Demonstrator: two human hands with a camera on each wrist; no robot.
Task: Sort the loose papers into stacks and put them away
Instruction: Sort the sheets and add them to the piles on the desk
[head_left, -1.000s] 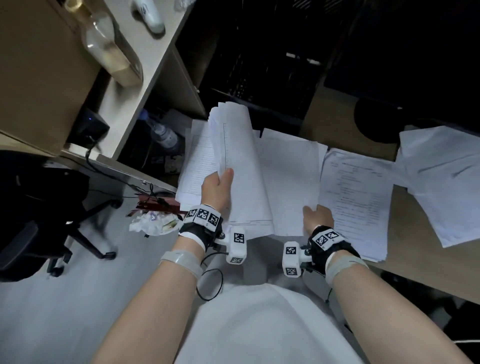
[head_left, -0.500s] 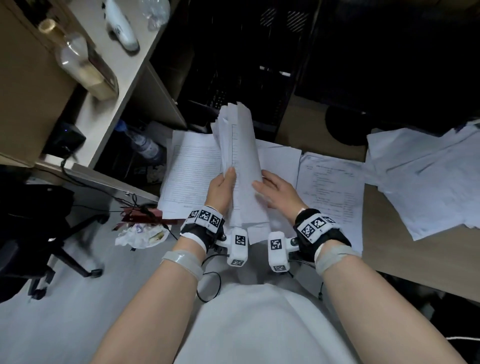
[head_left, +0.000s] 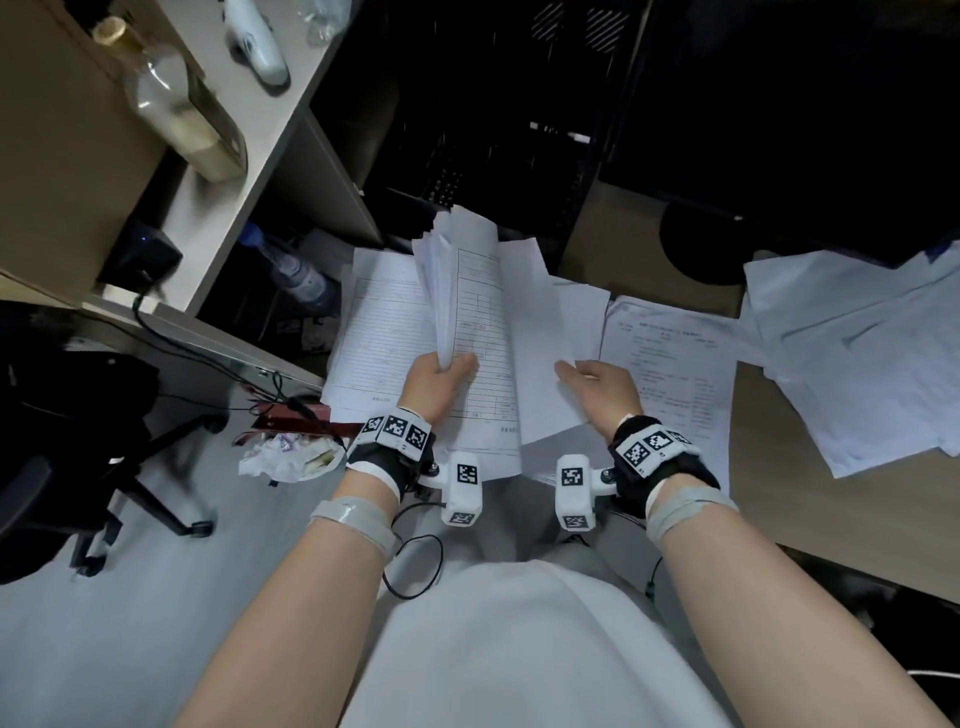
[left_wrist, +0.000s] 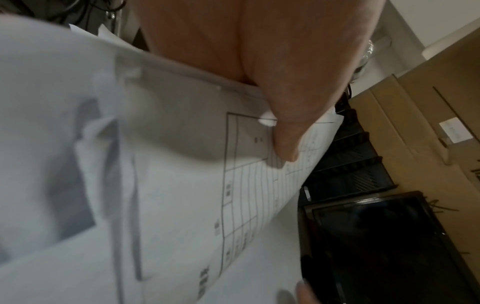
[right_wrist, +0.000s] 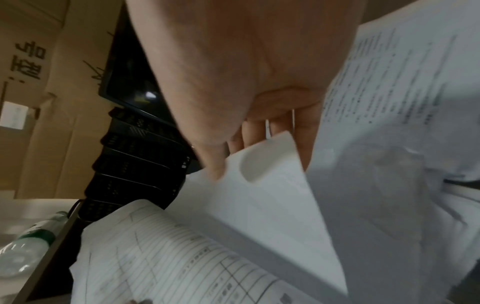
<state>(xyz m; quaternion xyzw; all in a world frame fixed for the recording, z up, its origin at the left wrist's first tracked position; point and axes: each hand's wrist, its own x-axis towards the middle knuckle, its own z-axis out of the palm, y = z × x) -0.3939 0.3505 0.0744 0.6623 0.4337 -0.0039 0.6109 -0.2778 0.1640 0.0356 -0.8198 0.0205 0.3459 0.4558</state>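
My left hand (head_left: 448, 370) grips a fanned bundle of papers (head_left: 451, 280) by its lower edge and holds it up over the desk. In the left wrist view the thumb (left_wrist: 284, 131) presses on a printed form sheet (left_wrist: 182, 205). My right hand (head_left: 574, 371) pinches the edge of a blank white sheet (head_left: 543, 332), which has swung off to the right of the bundle; the right wrist view shows that sheet (right_wrist: 259, 195) with the fingers (right_wrist: 255, 133) behind it. A lined form (head_left: 382, 332), a printed text page (head_left: 670, 374) and a loose pile (head_left: 857, 358) lie flat on the desk.
Black stacked letter trays (head_left: 493, 135) stand behind the papers, with a dark monitor base (head_left: 711, 249) to their right. A side desk (head_left: 208, 218) on the left carries a glass bottle (head_left: 176, 109). Crumpled rubbish (head_left: 285, 460) and an office chair (head_left: 67, 415) are on the floor.
My right hand left the desk, came to the bundle in my left hand and has drawn one blank sheet off it to the right. The left hand keeps its hold.
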